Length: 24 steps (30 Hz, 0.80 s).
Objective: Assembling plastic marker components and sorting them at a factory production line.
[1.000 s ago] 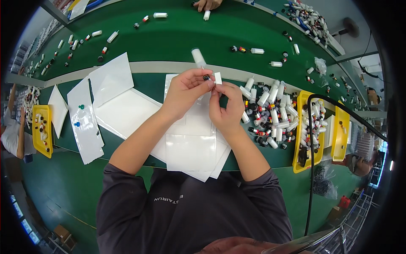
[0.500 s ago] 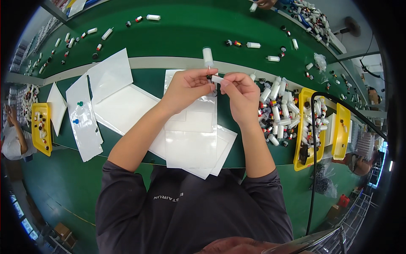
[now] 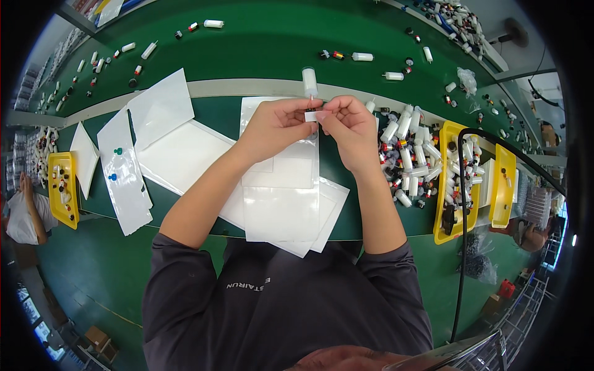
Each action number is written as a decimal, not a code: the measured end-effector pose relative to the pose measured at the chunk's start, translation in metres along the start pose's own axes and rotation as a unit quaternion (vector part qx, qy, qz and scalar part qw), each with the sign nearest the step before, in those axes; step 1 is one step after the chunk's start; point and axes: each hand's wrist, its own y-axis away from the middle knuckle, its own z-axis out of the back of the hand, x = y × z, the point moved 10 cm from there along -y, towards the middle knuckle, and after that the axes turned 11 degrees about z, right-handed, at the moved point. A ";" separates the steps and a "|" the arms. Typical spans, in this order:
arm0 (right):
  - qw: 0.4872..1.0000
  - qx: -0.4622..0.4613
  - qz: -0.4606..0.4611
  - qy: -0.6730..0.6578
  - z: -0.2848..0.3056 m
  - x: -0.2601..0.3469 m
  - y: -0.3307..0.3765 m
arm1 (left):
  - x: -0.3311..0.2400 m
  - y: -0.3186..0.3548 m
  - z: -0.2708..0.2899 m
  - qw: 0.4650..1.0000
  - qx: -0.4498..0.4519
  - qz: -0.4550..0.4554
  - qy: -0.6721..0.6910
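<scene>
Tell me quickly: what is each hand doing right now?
Left hand: fingers closed on a small white tube, above the clear plastic bags.
Right hand: fingers pinched on the same small white tube.

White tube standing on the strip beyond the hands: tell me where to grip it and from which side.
Grip the white tube around its plain barrel, coming from the near side. It stands apart on the pale strip with nothing beside it, and the thin tip at its near end looks too slim for the fingers.

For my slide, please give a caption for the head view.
Both hands, left hand and right hand, hold a small white piece above clear plastic bags on a green table.
</scene>
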 end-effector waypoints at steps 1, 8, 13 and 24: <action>1.000 0.001 0.006 0.002 0.000 -0.001 0.001 | -0.001 0.000 0.000 1.000 -0.002 0.004 -0.005; 0.999 -0.020 0.028 -0.009 -0.001 0.003 0.001 | -0.004 0.004 -0.004 1.000 0.016 0.001 -0.013; 0.924 -0.066 0.245 0.287 -0.004 0.042 0.013 | -0.003 0.001 0.002 1.000 0.024 -0.001 -0.019; 0.943 0.096 0.123 0.294 -0.036 0.015 0.016 | -0.065 -0.012 0.081 0.976 -0.179 -0.121 -0.027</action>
